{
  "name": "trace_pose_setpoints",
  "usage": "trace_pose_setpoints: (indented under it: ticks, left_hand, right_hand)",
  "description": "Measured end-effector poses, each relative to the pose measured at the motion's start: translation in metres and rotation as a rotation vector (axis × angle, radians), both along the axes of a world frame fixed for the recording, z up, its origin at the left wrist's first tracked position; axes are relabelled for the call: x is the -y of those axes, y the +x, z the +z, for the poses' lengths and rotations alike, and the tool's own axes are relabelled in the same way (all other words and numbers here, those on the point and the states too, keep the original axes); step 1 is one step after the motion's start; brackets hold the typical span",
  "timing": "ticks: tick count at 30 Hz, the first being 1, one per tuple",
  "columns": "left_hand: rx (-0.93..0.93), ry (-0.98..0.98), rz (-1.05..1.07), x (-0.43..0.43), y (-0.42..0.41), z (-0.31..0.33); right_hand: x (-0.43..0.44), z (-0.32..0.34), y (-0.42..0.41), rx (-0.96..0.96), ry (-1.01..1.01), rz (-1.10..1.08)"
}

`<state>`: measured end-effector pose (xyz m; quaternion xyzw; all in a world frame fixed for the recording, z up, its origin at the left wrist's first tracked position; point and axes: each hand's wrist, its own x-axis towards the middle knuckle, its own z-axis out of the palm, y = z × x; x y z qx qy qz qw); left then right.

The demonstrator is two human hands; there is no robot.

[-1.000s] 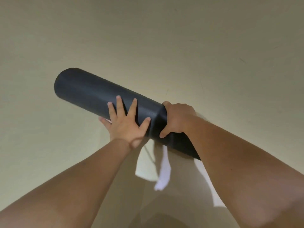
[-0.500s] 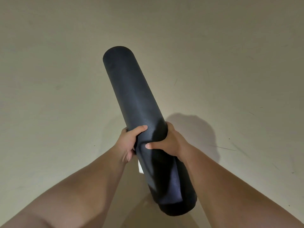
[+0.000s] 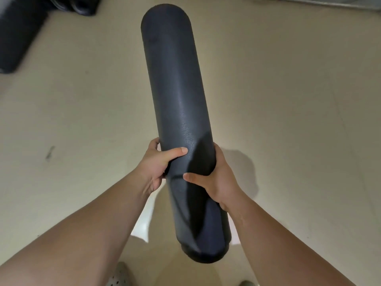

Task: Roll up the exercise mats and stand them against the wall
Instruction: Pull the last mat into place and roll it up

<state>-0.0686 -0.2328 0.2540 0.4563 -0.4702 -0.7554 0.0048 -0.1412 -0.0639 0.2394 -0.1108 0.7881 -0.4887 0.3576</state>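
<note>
A rolled-up black exercise mat [image 3: 175, 89] runs from the top centre down to the lower middle of the head view, lifted off the beige floor. My left hand [image 3: 158, 162] grips its left side, thumb across the front. On the other side my right hand [image 3: 214, 180] grips the roll slightly lower, thumb over the loose outer edge. The roll's near end [image 3: 206, 252] hangs above my feet.
Dark rolled mats or gear [image 3: 18, 32] lie at the top left on the floor [image 3: 288, 120]. A pale metal edge [image 3: 319, 3] shows at the top right. My shoes [image 3: 119, 275] are at the bottom edge.
The roll swung from lying crosswise to pointing away from me, and both hands moved from pressing on it to gripping it. The view has since shifted, bringing the dark mats at top left into sight.
</note>
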Motion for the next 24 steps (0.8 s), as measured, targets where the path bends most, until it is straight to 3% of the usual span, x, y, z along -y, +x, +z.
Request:
trace_pose_setpoints:
  ticks: [7,12,17,24]
  left_hand:
    - [-0.082,-0.055,0.039,0.079,0.060,0.299]
    - [-0.126,-0.101,0.061,0.133,0.099,0.453]
    - [-0.181,-0.135,0.017,0.192,0.091,0.526]
    - [-0.193,-0.217,-0.002,0.300,0.035,0.570]
  right_hand:
    - [0.081,0.292,0.059,0.020,-0.125,0.006]
    - [0.140,0.446,0.099,0.055,-0.220,-0.018]
    - [0.196,0.514,0.099,0.041,-0.277,-0.064]
    - [0.307,0.549,0.026,0.009,-0.364,0.008]
